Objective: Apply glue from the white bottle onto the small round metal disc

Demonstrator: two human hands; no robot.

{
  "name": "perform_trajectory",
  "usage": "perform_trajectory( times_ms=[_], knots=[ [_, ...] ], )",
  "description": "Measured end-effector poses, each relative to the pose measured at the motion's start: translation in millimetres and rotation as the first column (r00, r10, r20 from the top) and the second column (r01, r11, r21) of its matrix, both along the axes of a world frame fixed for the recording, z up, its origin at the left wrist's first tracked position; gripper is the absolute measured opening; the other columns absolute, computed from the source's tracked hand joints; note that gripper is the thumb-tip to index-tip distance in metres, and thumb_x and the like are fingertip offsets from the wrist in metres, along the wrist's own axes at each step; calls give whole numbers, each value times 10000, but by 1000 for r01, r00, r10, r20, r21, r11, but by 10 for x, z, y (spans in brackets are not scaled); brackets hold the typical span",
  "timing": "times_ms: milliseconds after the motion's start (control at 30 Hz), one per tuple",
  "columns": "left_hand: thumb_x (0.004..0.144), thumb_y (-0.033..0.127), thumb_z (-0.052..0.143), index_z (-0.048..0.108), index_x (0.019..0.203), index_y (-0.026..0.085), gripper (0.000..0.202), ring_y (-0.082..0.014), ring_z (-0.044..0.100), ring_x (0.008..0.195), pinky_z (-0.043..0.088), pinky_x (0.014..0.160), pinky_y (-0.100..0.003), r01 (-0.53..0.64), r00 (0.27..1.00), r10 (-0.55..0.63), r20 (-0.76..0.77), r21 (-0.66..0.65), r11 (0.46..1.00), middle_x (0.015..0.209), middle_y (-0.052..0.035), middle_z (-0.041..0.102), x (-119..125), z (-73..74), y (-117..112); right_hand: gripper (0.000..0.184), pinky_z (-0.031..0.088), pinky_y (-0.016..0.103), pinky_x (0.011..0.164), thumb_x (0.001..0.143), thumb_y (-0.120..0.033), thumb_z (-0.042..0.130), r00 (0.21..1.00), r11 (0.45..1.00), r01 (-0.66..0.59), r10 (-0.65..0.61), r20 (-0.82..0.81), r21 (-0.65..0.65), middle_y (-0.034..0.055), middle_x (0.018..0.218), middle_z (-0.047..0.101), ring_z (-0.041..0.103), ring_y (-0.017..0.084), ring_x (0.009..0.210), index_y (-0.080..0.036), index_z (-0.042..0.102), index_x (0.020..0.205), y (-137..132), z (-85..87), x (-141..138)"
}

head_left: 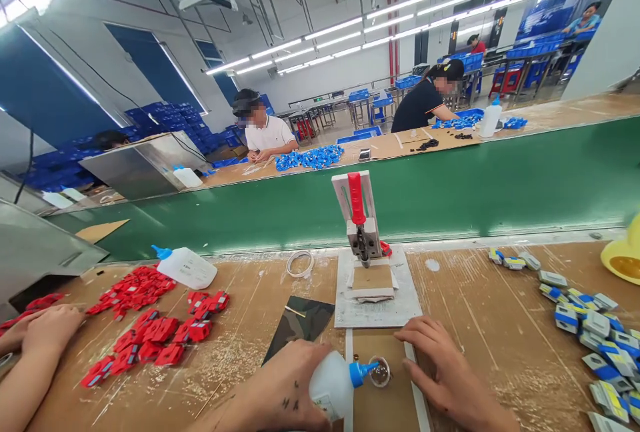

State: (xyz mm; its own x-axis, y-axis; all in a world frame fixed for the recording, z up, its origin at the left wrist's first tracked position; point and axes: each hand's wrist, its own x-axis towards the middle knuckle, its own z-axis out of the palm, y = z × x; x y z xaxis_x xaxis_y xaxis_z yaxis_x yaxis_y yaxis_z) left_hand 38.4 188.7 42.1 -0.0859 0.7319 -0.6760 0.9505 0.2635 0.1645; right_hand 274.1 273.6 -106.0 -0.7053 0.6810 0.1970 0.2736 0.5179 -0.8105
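Over bench, left hand [280, 389] tilting bottle [336, 385] (nozzle rightward)

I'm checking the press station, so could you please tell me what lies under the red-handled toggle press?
Under the red-handled toggle press lies a brown cardboard pad on a white base plate. Anything beneath the pad is covered.

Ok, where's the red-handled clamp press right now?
The red-handled clamp press stands centre of the head view, at the workbench's far edge by the green conveyor, beyond the glue bottle.
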Motion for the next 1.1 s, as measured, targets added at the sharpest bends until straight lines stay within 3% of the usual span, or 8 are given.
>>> perform_trajectory(
  times_ms=[167,300,433,533,633,800,933,1100],
  knots=[
    [555,343,756,690,933,232,400,-275,667,967,516,790,-304,-280,935,223,277,187,942,991,-5,752,-224,-211,-283,217,573,407,894,927,-368,555,991,995,90,-87,-98,33,83,989,758,705,266,984,-264,739,975,103,265,8],
    [517,362,784,691,1039,214,551,-263,668,906,531,799,-338,-579,723,303,621,307,755,984,-15,762,-539,-408,-542,195,553,312,777,904,-245,554,990,991,-105,96,103,85,52,862,754,706,219,851,-235,747,880,132,742,-558],
    [596,448,766,639,1128,201,601,-299,705,955,562,845,-394,-863,490,315,813,403,305,1030,-57,774,-949,-563,-592,191,510,288,829,854,-132,617,839,927,-356,263,476,115,51,936,798,719,217,934,-221,786,862,144,1033,-1586],
    [579,451,749,621,1056,190,558,-310,711,959,570,860,-413,-852,464,321,826,515,-93,995,-82,764,-1279,-596,-393,156,532,318,829,871,-142,638,788,918,-378,250,563,121,88,964,801,729,230,951,-184,788,880,162,996,-2276],
    [575,440,722,614,1020,176,528,-301,695,964,555,874,-409,-744,498,348,794,597,-299,975,-94,729,-1601,-586,-96,106,568,400,879,909,-197,677,741,926,-354,190,645,134,87,1040,773,721,222,980,-142,744,970,147,855,-2678],
    [644,358,714,575,1097,185,505,-293,667,1058,517,940,-401,-696,476,405,781,616,-370,1080,-101,695,-1961,-696,281,151,585,437,908,915,-242,711,689,940,-316,135,712,129,67,1104,736,706,216,1012,-140,701,1026,72,704,-2870],
    [638,327,753,570,1089,211,500,-313,659,1094,498,972,-427,-717,444,440,781,604,-348,1081,-95,705,-2067,-907,394,135,588,412,876,897,-230,728,717,957,-273,134,684,99,66,1071,735,704,209,982,-136,701,991,97,675,-2912],
    [676,315,733,563,1132,217,496,-285,683,1097,530,951,-390,-744,455,410,790,591,-312,1144,-106,716,-2122,-992,373,134,532,287,715,854,-155,701,829,971,-239,188,527,30,-7,721,709,668,148,722,-149,691,720,249,747,-2794]
  ],
)
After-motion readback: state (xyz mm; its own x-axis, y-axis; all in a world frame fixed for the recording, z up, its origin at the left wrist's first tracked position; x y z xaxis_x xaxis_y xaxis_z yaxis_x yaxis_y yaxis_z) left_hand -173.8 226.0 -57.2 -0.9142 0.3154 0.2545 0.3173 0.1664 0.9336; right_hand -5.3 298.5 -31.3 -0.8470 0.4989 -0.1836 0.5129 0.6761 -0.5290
